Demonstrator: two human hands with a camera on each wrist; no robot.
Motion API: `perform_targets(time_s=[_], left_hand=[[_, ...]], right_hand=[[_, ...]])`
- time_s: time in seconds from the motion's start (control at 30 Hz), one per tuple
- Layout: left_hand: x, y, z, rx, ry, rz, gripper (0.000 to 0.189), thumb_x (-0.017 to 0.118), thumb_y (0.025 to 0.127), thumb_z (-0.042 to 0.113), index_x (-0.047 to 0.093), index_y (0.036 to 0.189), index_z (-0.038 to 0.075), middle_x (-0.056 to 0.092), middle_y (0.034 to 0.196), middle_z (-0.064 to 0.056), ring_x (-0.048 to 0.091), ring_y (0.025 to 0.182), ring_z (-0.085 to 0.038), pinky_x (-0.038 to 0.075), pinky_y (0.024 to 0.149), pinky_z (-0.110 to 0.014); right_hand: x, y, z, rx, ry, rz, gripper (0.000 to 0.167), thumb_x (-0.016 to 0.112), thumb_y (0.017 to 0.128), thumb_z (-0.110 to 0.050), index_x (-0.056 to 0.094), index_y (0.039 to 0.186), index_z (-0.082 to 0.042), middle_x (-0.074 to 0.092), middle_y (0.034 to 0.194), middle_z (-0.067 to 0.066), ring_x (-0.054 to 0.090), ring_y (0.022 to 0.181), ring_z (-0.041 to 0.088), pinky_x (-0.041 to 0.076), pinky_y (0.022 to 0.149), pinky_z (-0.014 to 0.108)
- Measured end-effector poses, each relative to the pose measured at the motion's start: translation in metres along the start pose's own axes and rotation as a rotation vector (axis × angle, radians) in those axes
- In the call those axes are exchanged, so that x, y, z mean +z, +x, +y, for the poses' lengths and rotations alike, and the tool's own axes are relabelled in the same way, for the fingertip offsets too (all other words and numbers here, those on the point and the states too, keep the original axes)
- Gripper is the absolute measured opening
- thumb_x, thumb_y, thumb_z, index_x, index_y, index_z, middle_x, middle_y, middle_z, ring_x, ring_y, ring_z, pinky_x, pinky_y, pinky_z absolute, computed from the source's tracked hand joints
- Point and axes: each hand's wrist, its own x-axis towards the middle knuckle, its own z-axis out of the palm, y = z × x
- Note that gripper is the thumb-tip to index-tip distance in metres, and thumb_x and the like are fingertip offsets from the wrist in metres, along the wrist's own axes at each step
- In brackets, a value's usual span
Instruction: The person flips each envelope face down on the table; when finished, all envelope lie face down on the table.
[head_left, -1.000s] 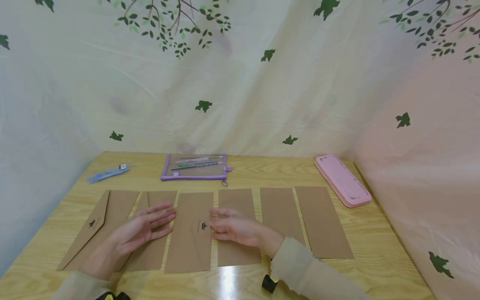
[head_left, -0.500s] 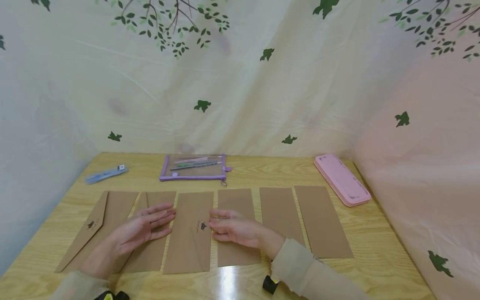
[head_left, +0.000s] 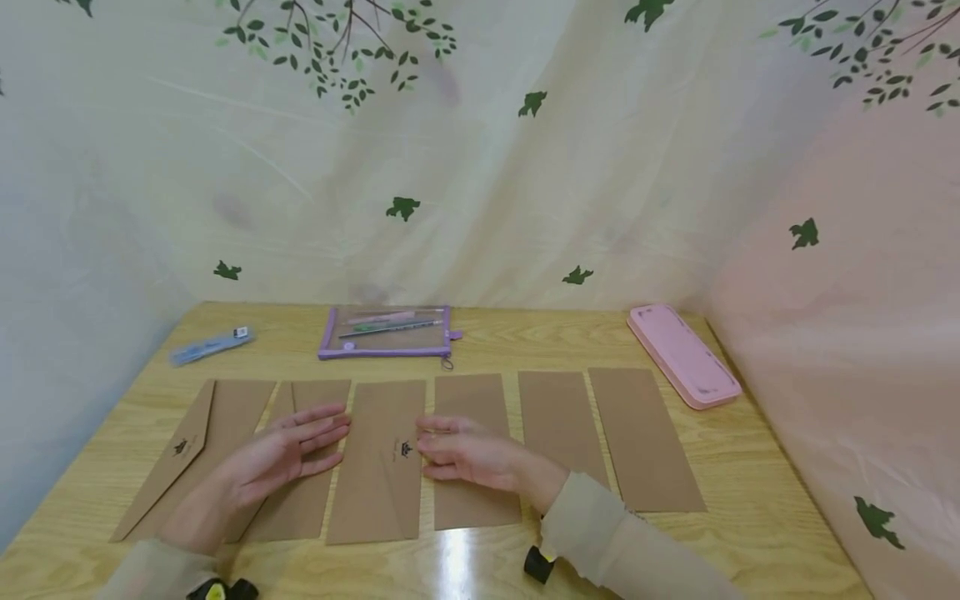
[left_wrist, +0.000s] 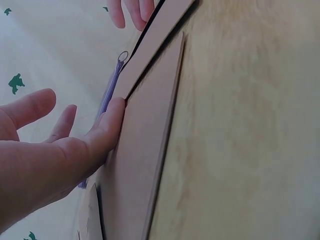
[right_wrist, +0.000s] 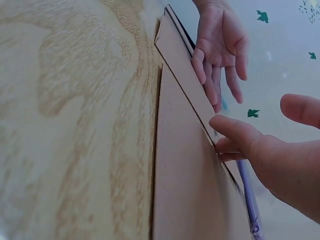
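The left hand [head_left: 288,454] and right hand [head_left: 471,455], fingers extended and slightly apart, flank the third envelope [head_left: 375,483] from the left on the surface [head_left: 540,337]; the step appears to be alignment, and the next move probably calls for light edge pressure.

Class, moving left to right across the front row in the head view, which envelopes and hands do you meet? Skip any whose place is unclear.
Leftmost envelope, left hand, third envelope, right hand, second envelope from the right, rightmost envelope.
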Motion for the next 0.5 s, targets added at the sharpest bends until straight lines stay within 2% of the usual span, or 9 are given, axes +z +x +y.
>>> perform_targets(time_s=[0.27, 0.4, 0.5], left_hand=[[-0.0003, -0.0011, 0.0013, -0.003, -0.012, -0.01, 0.063, 0.041, 0.111, 0.017, 0.006, 0.159, -0.005, 0.018, 0.164, -0.024, 0.047, 0.135, -0.015, 0.04, 0.114, -0.046], [0.0006, -0.0015, 0.004, -0.009, -0.03, -0.005, 0.064, 0.04, 0.112, 0.018, 0.004, 0.159, -0.005, 0.03, 0.16, -0.02, 0.048, 0.134, -0.016, 0.041, 0.113, -0.046], [0.001, -0.0004, 0.0056, -0.012, -0.045, 0.011, 0.063, 0.041, 0.111, 0.018, 0.007, 0.16, -0.004, 0.044, 0.152, -0.012, 0.049, 0.132, -0.017, 0.043, 0.111, -0.045]], right_hand=[[0.0008, 0.0, -0.0016, 0.0, 0.011, 0.006, 0.065, 0.052, 0.103, -0.005, 0.018, 0.156, 0.01, 0.014, 0.163, 0.029, 0.019, 0.149, 0.043, 0.036, 0.115, 0.051], [0.0001, 0.0008, -0.0008, -0.001, 0.014, 0.003, 0.066, 0.053, 0.103, -0.005, 0.018, 0.157, 0.008, 0.013, 0.164, 0.028, 0.018, 0.149, 0.043, 0.037, 0.114, 0.051], [0.0001, 0.0008, -0.0007, 0.001, 0.015, 0.002, 0.066, 0.053, 0.103, -0.006, 0.018, 0.157, 0.007, 0.012, 0.164, 0.027, 0.018, 0.15, 0.042, 0.036, 0.114, 0.051]])
